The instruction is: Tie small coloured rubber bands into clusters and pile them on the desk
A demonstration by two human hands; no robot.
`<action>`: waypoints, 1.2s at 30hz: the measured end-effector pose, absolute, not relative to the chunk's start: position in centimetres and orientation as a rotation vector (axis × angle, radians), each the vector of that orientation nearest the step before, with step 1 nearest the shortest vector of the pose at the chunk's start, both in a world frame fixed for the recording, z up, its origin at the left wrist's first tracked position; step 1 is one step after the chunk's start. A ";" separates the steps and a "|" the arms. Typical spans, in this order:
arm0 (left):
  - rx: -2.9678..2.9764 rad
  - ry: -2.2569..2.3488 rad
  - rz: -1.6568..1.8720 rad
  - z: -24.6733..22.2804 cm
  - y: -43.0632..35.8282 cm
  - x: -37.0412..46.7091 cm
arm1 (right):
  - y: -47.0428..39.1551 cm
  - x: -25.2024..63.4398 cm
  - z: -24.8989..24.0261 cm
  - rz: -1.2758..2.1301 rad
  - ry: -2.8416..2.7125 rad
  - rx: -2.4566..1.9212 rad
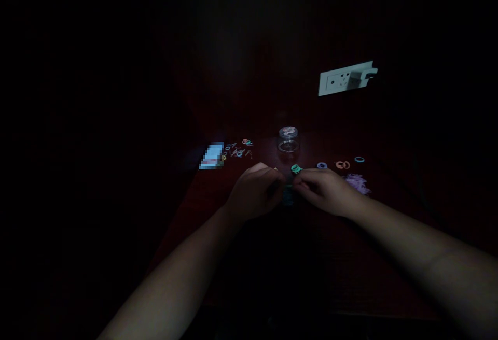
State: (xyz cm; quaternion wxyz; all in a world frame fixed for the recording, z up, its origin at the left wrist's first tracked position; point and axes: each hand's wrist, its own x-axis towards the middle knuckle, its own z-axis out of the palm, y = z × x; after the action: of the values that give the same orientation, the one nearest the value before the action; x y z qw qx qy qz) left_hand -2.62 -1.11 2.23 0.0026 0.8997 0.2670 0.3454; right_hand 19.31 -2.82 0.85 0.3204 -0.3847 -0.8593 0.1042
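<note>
Both my hands are close together over the dark red table [350, 257], a small gap between them. My left hand [257, 190] has its fingers curled closed; what they hold is too dark to make out. My right hand [324, 189] is pinched closed, its fingertips beside a green band-like piece [296, 169]; whether they grip it cannot be told. Between the hands lies a dim teal pile [288, 196], partly hidden. Just behind them stands a clear jar [288, 143] with a lid.
Small loose bands [239, 153] lie at the left beside a lit, pixelated rectangle [212, 155]. To the right are a purple ring [321, 165], orange rings [342, 165], a blue ring [359, 159] and a lilac pile [357, 183]. A socket plate [344, 79] is on the wall.
</note>
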 end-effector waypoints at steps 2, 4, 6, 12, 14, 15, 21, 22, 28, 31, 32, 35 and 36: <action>2.827 0.843 1.065 2.2 -1.1 -2.6 | -2.7 19.4 0.9 0.253 -2.238 -1.044; 2.828 0.849 1.055 2.2 -1.1 -2.7 | -2.7 19.5 1.0 0.236 -2.235 -1.069; 2.825 0.852 1.068 2.3 -1.0 -2.8 | -2.6 19.7 1.0 0.229 -2.236 -1.088; 2.829 0.849 1.126 2.4 -0.9 -2.9 | -2.6 19.8 0.7 0.302 -2.201 -1.118; 2.832 0.852 1.097 2.4 -1.1 -2.8 | -2.8 19.7 0.8 0.350 -2.212 -1.094; 2.834 0.850 1.075 2.4 -1.2 -2.8 | -2.8 19.6 0.8 0.363 -2.222 -1.076; 2.873 0.746 0.938 2.8 -1.6 -2.6 | -2.9 19.5 0.7 0.355 -2.267 -0.998; 2.877 0.736 0.935 2.8 -1.6 -2.6 | -2.8 19.5 0.7 0.357 -2.264 -0.993; 2.852 0.722 0.988 2.7 -1.5 -2.7 | -2.9 19.6 0.7 0.392 -2.274 -0.953; 2.854 0.717 0.992 2.7 -1.5 -2.7 | -3.1 19.5 0.8 0.407 -2.293 -0.913; 2.854 0.720 0.989 2.7 -1.5 -2.7 | -3.1 19.4 0.9 0.410 -2.297 -0.904; 2.853 0.720 0.988 2.6 -1.5 -2.7 | -3.2 19.3 0.9 0.406 -2.303 -0.886; 2.854 0.715 0.989 2.6 -1.5 -2.7 | -3.2 19.3 0.9 0.402 -2.303 -0.887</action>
State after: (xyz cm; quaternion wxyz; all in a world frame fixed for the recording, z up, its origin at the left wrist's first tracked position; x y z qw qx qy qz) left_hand -2.69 -1.51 2.61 0.0186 0.9193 0.2303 0.3185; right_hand 19.30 -3.24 0.85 0.3151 -0.3367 -0.8741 0.1525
